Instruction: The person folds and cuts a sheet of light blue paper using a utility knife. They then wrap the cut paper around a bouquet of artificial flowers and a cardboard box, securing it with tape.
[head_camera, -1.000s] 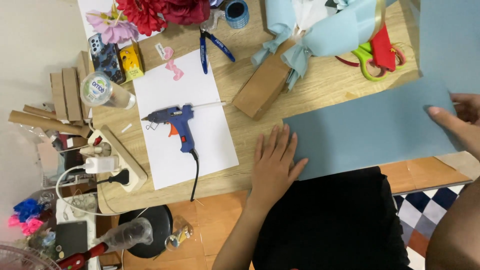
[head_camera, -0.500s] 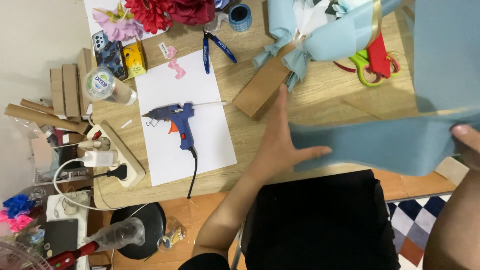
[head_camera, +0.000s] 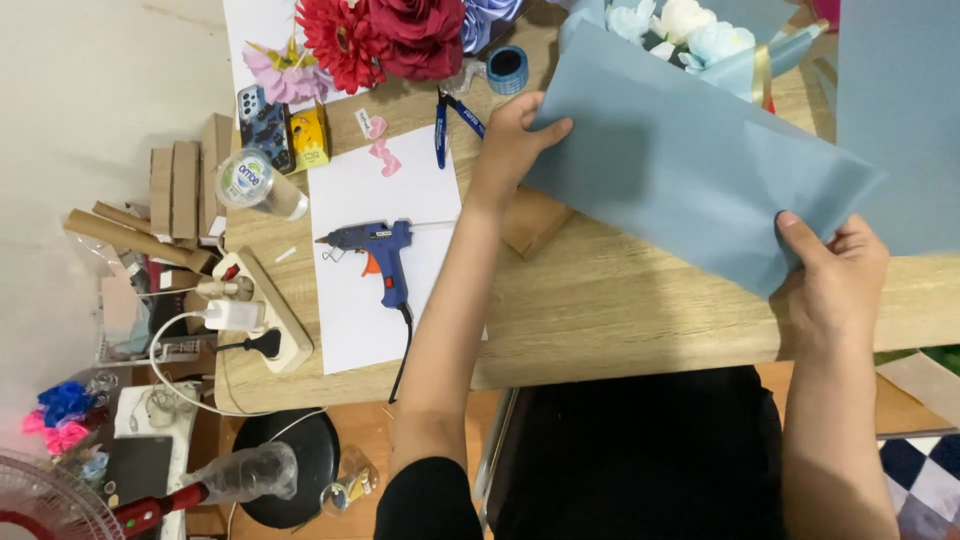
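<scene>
head view looks straight down on a pale wooden table (head_camera: 640, 310) with a visible grain. one large sheet of matte blue-grey paper (head_camera: 690, 175) is held tilted across the upper right of the frame, smooth and flat with crisp straight edges. the left hand (head_camera: 515, 130) pinches its upper left corner, thumb on top and fingers curled beneath. the right hand (head_camera: 835, 275) grips the lower right corner, thumb lying on the paper — both hands are closed on the sheet. a second blue sheet (head_camera: 900, 120) fills the far upper right.

behind the held sheet, at the top edge, sits a bouquet (head_camera: 700, 40) of pale blue and cream blooms in soft wrapping. to the upper left are two red fabric flowers (head_camera: 385, 35), petals ruffled.

left of centre lies one white rectangular sheet (head_camera: 370, 300), and on it one blue glue gun (head_camera: 380, 250) with an orange trigger and a black cord. one pair of blue-handled pliers (head_camera: 450, 120) lies near the left hand, and one small roll of blue tape (head_camera: 508, 68) sits just above it. one clear plastic bottle (head_camera: 255, 185) lies on its side at the table's left edge, beside a white power strip (head_camera: 270, 310) with plugs in it — a few brown cardboard strips (head_camera: 175, 190) are stacked further left.
</scene>
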